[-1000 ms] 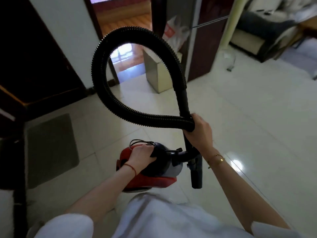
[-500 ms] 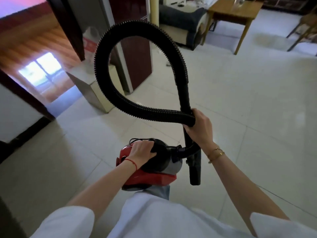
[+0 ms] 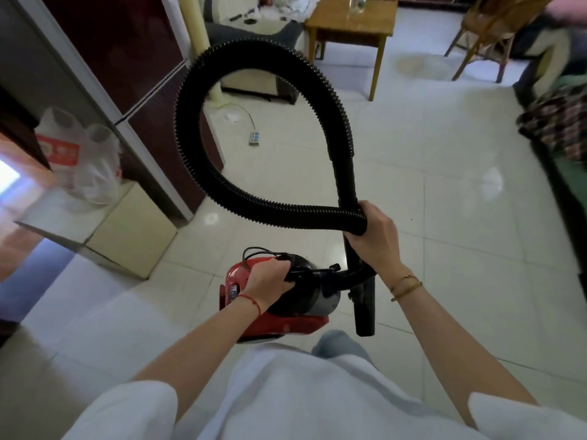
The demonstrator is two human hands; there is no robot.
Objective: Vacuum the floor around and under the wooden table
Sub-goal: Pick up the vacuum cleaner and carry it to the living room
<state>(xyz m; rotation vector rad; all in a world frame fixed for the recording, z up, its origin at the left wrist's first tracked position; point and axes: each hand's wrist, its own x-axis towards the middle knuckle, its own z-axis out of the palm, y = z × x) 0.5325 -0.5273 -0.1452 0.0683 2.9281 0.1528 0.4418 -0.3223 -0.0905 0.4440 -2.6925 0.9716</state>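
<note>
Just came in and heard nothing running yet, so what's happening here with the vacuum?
A person is carrying a small red vacuum cleaner off the floor. The left hand grips its top handle, and the right hand holds the looped black hose together with the wand, whose end hangs clear of the tiles. The wooden table stands ahead across the tiled floor, beside a chair. No vacuuming under it has begun.

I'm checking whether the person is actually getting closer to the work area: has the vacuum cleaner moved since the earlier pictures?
Yes. Carried by the left hand, the vacuum cleaner has moved past the fridge toward the wooden table, which was out of view a second ago.
</note>
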